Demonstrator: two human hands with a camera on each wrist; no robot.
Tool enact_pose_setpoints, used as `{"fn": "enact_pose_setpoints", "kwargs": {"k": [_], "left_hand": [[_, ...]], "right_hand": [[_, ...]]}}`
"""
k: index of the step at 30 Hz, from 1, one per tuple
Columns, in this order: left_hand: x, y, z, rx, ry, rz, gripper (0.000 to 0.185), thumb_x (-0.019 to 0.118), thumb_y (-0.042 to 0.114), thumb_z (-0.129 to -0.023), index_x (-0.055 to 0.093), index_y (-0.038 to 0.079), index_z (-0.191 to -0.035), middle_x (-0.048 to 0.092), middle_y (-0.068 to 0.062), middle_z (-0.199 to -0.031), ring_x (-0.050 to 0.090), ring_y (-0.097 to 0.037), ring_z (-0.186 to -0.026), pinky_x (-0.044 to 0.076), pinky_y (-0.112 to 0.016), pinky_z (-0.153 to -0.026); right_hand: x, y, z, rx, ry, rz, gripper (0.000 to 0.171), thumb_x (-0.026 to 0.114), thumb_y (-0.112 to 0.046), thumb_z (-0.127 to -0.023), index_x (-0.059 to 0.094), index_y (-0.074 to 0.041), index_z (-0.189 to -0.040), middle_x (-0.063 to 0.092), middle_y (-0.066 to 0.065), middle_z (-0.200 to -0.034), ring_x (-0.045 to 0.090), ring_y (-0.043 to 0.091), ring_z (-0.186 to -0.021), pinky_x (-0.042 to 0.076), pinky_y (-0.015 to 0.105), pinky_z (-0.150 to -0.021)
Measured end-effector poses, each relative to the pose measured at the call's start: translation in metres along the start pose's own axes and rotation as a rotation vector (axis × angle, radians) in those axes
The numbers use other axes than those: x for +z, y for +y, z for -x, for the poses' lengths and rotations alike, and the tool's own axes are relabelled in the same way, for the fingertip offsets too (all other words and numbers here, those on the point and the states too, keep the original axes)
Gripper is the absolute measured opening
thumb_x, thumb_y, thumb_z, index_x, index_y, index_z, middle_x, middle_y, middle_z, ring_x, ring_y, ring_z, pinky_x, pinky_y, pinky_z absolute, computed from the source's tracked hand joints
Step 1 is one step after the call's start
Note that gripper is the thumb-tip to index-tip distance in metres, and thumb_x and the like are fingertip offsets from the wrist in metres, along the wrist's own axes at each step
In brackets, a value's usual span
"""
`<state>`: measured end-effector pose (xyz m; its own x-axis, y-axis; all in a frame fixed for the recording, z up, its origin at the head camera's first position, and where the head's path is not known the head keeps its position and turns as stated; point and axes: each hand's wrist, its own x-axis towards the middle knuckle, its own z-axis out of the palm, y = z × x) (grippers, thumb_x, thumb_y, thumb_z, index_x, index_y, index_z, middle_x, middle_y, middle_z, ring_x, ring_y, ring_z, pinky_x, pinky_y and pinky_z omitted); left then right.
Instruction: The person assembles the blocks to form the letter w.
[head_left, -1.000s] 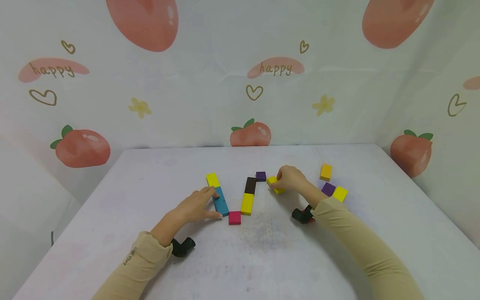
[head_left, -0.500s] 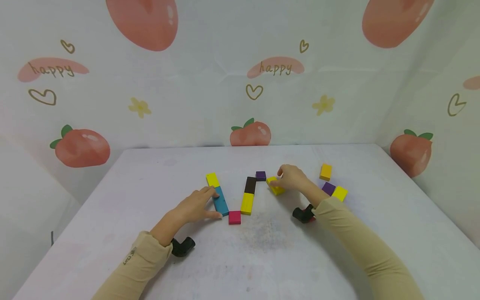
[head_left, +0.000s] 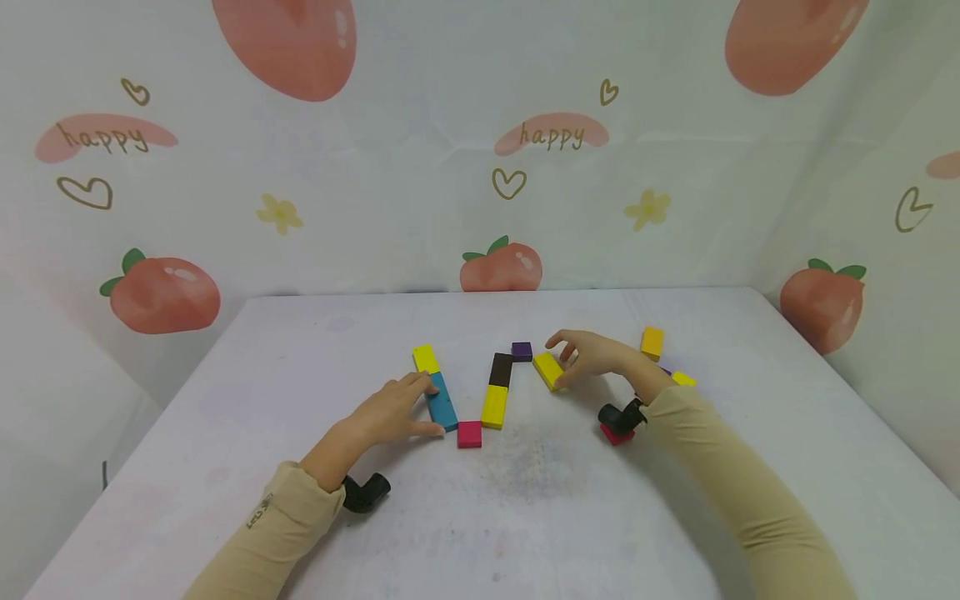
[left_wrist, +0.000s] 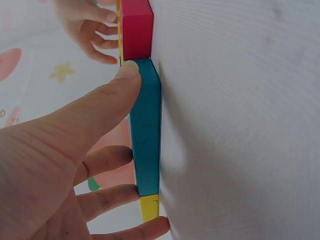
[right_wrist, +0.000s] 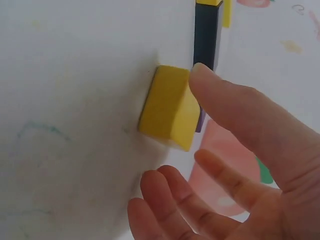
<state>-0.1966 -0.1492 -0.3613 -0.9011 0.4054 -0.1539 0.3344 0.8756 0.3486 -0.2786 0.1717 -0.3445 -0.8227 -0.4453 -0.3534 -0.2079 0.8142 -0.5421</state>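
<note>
My left hand (head_left: 401, 410) lies flat on the white table (head_left: 525, 517), with its thumb and straight fingers touching a long teal block (head_left: 442, 402). In the left wrist view the thumb (left_wrist: 107, 100) presses the teal block (left_wrist: 147, 135) near a red block (left_wrist: 136, 27). A small yellow block (head_left: 425, 359) sits at its far end. My right hand (head_left: 588, 357) hovers open with spread fingers just right of a yellow block (head_left: 549, 370), apart from it. In the right wrist view that yellow block (right_wrist: 170, 107) lies below a dark brown block (right_wrist: 206, 35).
A red block (head_left: 469, 434), a yellow block (head_left: 494, 407), the dark brown block (head_left: 501, 371) and a purple block (head_left: 522, 351) form a line between my hands. An orange block (head_left: 652, 342) and another yellow block (head_left: 682, 379) lie at the right. A printed backdrop surrounds the table.
My right hand has let go of the yellow block, opened its fingers and drawn back a little to the right. The block now lies flat beside the purple one. The left hand has not moved.
</note>
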Motion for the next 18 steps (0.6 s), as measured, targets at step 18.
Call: {"fn": "enact_pose_setpoints", "kwargs": {"k": [18], "left_hand": [[0.0001,0.0006,0.0002,-0.008,-0.007,0.011,0.056,0.073,0.039,-0.079,0.052,0.009,-0.122,0.047,-0.017,-0.136,0.05,-0.033,-0.11,0.045,-0.049,-0.098]], "right_hand": [[0.0016,0.0051,-0.0067,0.023,-0.031,-0.01,0.062,0.075,-0.02,-0.078,0.044,-0.011,-0.131,0.052,0.02,-0.127,0.056,0.029,-0.106,0.048,0.045,-0.093]]}}
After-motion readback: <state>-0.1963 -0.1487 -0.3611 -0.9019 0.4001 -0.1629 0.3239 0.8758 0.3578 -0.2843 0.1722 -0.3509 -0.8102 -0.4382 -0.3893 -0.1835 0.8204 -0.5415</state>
